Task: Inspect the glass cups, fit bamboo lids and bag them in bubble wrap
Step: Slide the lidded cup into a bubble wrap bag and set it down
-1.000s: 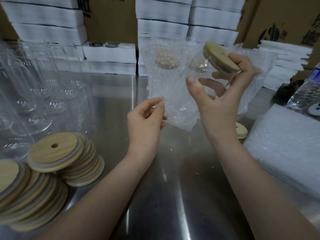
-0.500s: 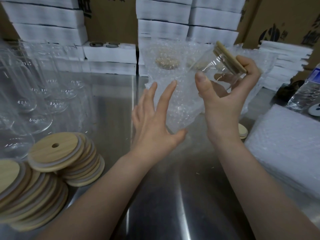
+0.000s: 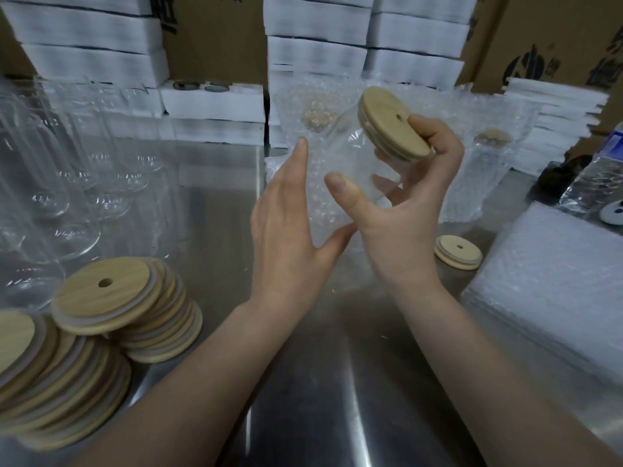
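Nearest me, down-left of the held glass cup (image 3: 360, 163), two slumped stacks of bamboo lids (image 3: 101, 298) lie on the steel table (image 3: 337, 382). Down-right of the cup sits a flat pile of bubble-wrap sheets (image 3: 553, 298).

Next come the hands. The right hand (image 3: 408, 224) grasps the cup, which is tilted with its top up and to the right. The thumb presses the near side and the curled fingers wrap the far side up to the fitted bamboo lid (image 3: 392, 124). The left hand (image 3: 286, 237) is just left of the cup, released, with fingers straight and thumb spread. It lies against a bubble-wrap bag (image 3: 317, 197) that hangs beside and behind the cup — I cannot tell whether the cup's base is inside it.

Right of the cup and a little lower, a single loose lid (image 3: 457, 252) lies on the table. Well left of the cup stand rows of empty glasses (image 3: 77, 203).

Behind the cup, already wrapped cups (image 3: 488, 170) stand upright. Farther back — white boxes (image 3: 313, 52) stacked against brown cartons.
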`<act>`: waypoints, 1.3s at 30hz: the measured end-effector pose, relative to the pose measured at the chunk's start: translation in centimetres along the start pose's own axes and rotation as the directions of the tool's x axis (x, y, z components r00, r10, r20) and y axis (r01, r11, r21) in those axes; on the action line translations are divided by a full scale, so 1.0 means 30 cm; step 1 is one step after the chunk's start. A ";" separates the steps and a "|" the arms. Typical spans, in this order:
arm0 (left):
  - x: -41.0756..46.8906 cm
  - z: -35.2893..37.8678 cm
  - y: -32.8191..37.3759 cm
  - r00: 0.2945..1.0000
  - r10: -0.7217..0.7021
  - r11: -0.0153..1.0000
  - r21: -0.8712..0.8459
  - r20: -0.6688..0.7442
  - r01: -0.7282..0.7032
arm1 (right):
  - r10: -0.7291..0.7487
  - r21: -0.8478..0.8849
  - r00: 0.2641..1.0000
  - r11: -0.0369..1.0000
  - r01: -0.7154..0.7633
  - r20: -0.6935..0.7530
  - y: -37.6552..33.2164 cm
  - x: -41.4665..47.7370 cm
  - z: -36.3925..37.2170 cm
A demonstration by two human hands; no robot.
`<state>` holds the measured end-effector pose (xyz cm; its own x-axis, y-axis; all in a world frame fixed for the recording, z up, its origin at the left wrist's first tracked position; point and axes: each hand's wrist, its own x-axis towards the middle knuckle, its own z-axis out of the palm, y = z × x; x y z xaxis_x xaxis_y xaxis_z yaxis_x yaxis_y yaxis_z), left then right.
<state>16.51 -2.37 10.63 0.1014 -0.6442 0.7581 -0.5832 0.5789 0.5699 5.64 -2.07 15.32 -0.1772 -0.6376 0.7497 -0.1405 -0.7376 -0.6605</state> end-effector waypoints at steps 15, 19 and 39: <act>0.001 -0.004 -0.001 0.979 -0.035 0.990 -0.142 -0.200 0.007 | 0.012 0.121 0.995 0.992 -0.024 0.102 0.011 -0.012 0.019; 0.001 0.000 -0.006 0.973 -0.014 0.981 -0.191 -0.231 -0.031 | 0.024 0.102 0.994 0.994 -0.035 0.102 0.012 -0.013 0.021; 0.020 -0.001 -0.056 0.973 -0.231 0.965 0.117 -0.031 0.233 | -0.045 0.140 0.996 0.989 0.055 -0.072 -0.005 0.004 0.009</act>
<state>17.56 -3.71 10.13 0.2579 -0.7448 0.6155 -0.6336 0.3505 0.6897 5.90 -2.09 15.53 -0.2404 -0.5858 0.7739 -0.0119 -0.7955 -0.6058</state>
